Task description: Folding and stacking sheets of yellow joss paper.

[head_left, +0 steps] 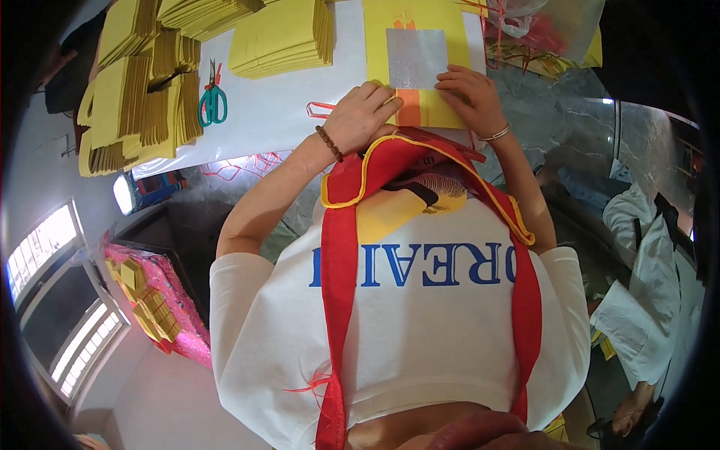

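Observation:
A yellow paper sheet [379, 45] lies at the table's near edge in front of me. On it is a silver foil rectangle [418, 56], and nearer to me an orange patch [409, 112] shows on a yellow strip. My left hand [361, 112] has its fingers bent and closed on the sheet's left side, beside the orange patch; the thumb is partly hidden. Fingers apart, my right hand [472, 97] rests on the right side of the sheet and touches the foil's lower right corner.
Stacks of folded yellow paper [281, 37] cover the table's far left. Teal-handled scissors [214, 101] and a red loop [320, 110] lie nearby. A clear plastic bag [551, 26] sits far right. Another person in white [637, 300] is at the right. Yellow bundles [154, 311] rest on pink wrapping, left.

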A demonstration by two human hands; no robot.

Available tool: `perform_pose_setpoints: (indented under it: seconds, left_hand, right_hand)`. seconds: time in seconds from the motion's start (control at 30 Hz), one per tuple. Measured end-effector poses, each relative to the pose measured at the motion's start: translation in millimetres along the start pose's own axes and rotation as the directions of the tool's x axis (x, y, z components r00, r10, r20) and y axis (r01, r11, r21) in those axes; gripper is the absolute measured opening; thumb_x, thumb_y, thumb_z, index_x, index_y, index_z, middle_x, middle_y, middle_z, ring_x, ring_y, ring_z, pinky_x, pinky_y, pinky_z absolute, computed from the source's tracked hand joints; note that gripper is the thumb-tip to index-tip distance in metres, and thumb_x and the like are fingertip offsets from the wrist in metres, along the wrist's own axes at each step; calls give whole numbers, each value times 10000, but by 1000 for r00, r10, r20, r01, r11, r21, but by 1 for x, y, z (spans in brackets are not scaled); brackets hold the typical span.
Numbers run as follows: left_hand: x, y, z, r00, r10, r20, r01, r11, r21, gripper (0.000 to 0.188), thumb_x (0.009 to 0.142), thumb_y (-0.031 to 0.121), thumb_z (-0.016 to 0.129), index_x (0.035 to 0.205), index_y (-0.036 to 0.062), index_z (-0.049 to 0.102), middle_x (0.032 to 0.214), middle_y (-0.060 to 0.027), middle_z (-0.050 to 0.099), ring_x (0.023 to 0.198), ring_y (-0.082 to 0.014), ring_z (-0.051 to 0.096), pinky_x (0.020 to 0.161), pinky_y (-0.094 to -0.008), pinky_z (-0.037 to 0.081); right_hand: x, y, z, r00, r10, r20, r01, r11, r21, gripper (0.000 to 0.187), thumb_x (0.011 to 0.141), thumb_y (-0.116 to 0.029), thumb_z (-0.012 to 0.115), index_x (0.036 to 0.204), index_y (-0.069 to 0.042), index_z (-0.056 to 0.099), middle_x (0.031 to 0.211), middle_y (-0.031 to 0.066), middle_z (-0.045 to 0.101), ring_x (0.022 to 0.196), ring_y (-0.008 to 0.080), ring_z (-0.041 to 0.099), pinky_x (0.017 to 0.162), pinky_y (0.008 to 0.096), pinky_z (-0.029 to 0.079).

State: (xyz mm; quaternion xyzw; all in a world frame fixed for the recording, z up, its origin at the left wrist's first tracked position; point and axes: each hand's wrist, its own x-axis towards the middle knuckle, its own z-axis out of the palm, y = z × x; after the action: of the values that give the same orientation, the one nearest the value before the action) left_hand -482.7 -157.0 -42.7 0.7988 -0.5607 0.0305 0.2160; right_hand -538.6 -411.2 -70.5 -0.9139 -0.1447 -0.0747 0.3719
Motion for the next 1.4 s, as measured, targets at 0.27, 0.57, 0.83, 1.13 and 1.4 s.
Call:
perform_pose_setpoints:
  seconds: [0.27,0.57,0.83,1.13,1.4]
  left_hand:
    - [5,-10,-8,948,-299,107,314,839,-444,174,806,199,607,867,38,627,780,-108,609,709,-270,579,645,-346,471]
    - [10,-19,-8,825,-466,319,559,597,-575,217,808,222,593,864,23,659,657,-99,598,549,-140,536,516,-275,424]
    - [15,-25,-8,789,-480,383,605,503,-617,221,793,207,594,861,8,663,646,-59,594,573,-87,511,542,-248,428]
    - [21,-32,-11,752,-461,471,651,415,-635,202,775,185,595,804,-7,649,632,-17,582,586,-65,487,556,-230,406]
    - [26,-35,-15,718,-426,551,694,372,-616,201,755,197,602,796,9,656,627,-4,579,587,-65,478,568,-236,402]
  right_hand:
    - [-2,5,0,940,334,73,-272,603,750,373,938,-325,410,1004,-33,633,993,58,626,1115,183,480,967,310,346]
    - [-5,9,4,914,399,70,-309,574,758,476,963,-347,294,1039,-16,627,1192,141,539,1120,202,486,978,295,322]
    - [-6,24,7,923,372,94,-307,569,763,600,959,-436,216,1083,27,578,1129,149,570,1105,222,498,988,323,327]
    - [-7,34,9,926,355,128,-308,512,802,759,901,-592,176,1120,34,543,1132,161,562,1096,236,500,1006,348,309]
    - [-8,32,9,927,348,140,-299,460,836,778,890,-610,169,1127,34,536,1143,162,554,1101,241,498,1008,356,308]
